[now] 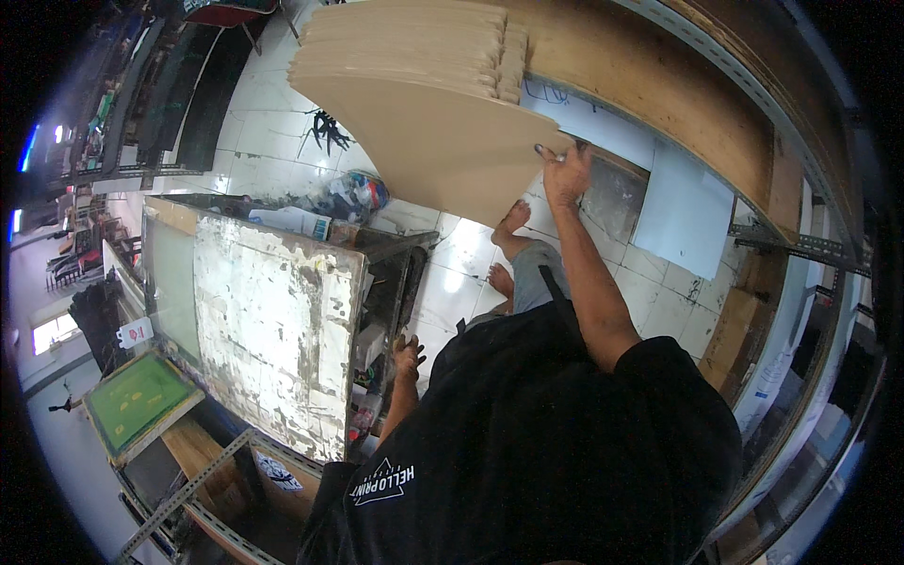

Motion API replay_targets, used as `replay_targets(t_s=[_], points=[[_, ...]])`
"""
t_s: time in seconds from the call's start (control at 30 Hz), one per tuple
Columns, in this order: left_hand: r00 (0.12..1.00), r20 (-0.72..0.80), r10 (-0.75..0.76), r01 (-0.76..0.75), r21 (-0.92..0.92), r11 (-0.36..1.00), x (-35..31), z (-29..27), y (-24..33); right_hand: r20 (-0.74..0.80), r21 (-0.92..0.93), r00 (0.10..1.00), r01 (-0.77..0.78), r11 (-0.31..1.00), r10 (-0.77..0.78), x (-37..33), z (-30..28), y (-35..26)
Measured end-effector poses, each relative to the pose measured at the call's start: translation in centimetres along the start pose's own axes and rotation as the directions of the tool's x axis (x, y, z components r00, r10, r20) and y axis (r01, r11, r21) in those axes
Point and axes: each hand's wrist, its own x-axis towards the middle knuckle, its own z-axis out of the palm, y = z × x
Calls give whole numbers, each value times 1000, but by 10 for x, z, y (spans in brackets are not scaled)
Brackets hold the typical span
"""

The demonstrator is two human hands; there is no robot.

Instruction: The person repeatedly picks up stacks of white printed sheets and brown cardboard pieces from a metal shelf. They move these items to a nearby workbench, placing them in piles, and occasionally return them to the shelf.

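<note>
A tall stack of brown cardboard sheets (395, 47) lies ahead of me. One broad cardboard sheet (443, 146) slants from it down toward my feet. My right hand (567, 177) is closed at that sheet's right corner, its thumb at the edge; the other fingers are partly hidden. Down at my left side hangs my left hand (407, 358), fingers apart and holding nothing. It is beside the edge of a worktable (273, 330) whose pale top is worn and paint-stained.
A wooden shelf (650, 85) with metal angle rails curves along the right. Pale blue sheets (683, 212) lean beneath it. A plastic bag of odds and ends (353, 195) sits beyond the worktable. A green framed screen (141, 400) rests at the left, near a metal rack (193, 490).
</note>
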Motion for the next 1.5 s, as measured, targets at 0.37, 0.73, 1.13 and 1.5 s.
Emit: replay_targets(t_s=[0.37, 0.73, 1.13, 1.5], points=[[971, 54, -233, 232, 32, 972, -19, -5, 13, 491, -187, 871, 75, 980, 27, -3, 60, -8], [993, 110, -43, 27, 141, 990, 12, 8, -19, 697, -18, 716, 76, 997, -42, -29, 13, 46], [905, 424, 29, -258, 494, 830, 35, 114, -16, 108, 418, 192, -899, 130, 975, -135, -74, 431], [371, 858, 355, -927, 318, 200, 82, 516, 13, 366, 893, 266, -371, -256, 892, -66, -83, 664]])
